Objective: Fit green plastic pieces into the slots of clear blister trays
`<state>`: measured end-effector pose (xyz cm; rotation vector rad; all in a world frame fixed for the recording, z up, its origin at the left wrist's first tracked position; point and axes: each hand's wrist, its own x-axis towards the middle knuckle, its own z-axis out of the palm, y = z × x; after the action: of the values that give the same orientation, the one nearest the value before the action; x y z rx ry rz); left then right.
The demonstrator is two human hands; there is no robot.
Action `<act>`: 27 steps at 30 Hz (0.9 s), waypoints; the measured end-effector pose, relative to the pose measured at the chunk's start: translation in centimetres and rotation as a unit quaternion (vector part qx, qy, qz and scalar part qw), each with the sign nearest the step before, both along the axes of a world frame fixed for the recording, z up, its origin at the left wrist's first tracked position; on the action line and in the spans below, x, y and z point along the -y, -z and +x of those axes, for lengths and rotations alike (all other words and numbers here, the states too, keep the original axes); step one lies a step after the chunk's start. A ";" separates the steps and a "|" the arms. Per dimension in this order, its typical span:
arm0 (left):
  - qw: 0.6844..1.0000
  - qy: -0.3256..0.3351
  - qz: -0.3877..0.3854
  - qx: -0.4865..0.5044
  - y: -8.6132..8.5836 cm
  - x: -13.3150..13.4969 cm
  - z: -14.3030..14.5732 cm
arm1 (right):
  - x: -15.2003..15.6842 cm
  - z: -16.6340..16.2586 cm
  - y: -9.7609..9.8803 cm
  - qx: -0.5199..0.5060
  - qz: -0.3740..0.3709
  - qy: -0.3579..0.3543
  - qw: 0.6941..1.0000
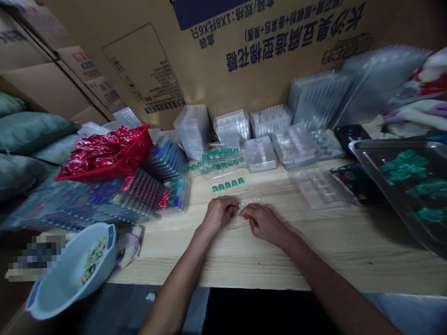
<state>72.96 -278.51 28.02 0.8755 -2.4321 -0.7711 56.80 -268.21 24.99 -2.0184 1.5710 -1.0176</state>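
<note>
My left hand point(219, 212) is closed in a pinch over a small clear plastic tray point(235, 225), with a tiny bit of green showing at its fingertips. Opposite it, my right hand point(264, 222) has its thumb and fingers drawn together above the same tray; what they hold, if anything, is hidden. Just beyond the hands lies another clear tray point(242, 190) with a row of small green pieces point(227, 185). Farther back, more clear trays point(209, 172) carry similar green pieces. The hands are slightly blurred.
Stacked clear trays point(231, 125) line the back against a large cardboard box point(206, 85). At left, a red basket point(135, 156) of red packets sits on stacked filled trays, near a pale blue basin point(59, 290). A metal tray point(404, 220) with green lumps stands at right.
</note>
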 end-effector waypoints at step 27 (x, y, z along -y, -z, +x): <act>0.957 0.009 -0.286 0.051 3.1 2.3 3.7 | -12.4 -24.2 -11.4 -0.172 0.076 0.482 0.856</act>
<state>76.65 -280.78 24.88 0.6695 -2.5415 -0.0032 32.62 -255.78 36.42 -1.2784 2.8812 -0.7704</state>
